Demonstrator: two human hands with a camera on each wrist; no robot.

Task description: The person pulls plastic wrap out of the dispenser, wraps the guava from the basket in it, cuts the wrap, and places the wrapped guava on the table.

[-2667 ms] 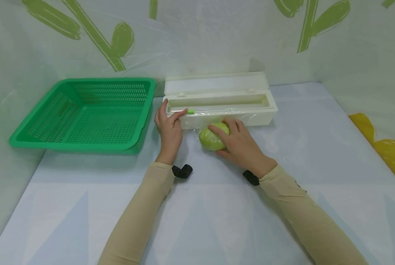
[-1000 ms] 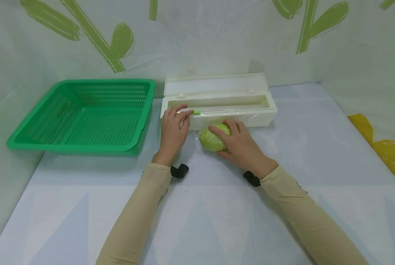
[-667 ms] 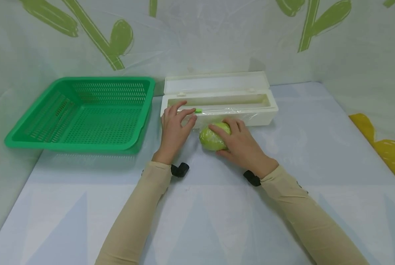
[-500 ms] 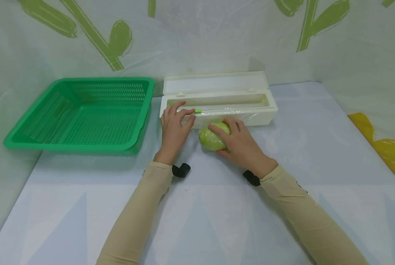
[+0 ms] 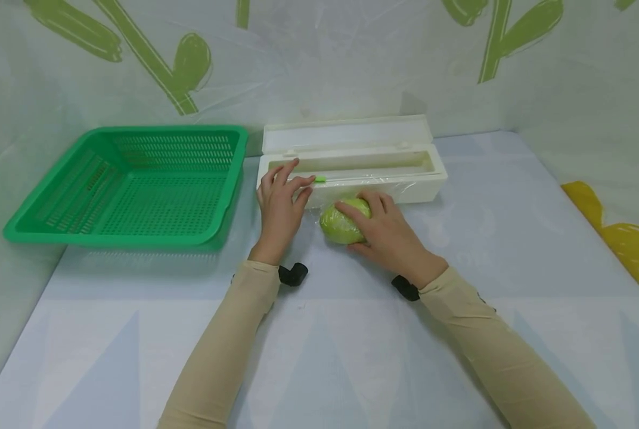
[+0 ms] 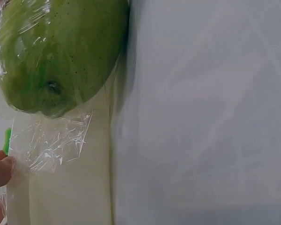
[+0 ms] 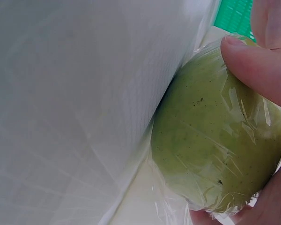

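Left hand (image 5: 279, 208) and green slider (image 5: 320, 179) sit a little farther right along the box (image 5: 429, 192) than in the earliest frame. Nearest, the right hand (image 5: 390, 229) grips the wrapped fruit (image 5: 337, 224) on the table (image 5: 319, 339), just in front of the box. Beyond, the left fingers are loosely spread, one tip at the slider. Film (image 6: 51, 147) runs from fruit to box; should the fruit roll, slack film could bunch and tear unevenly. Behind stands the raised lid (image 5: 346, 134).
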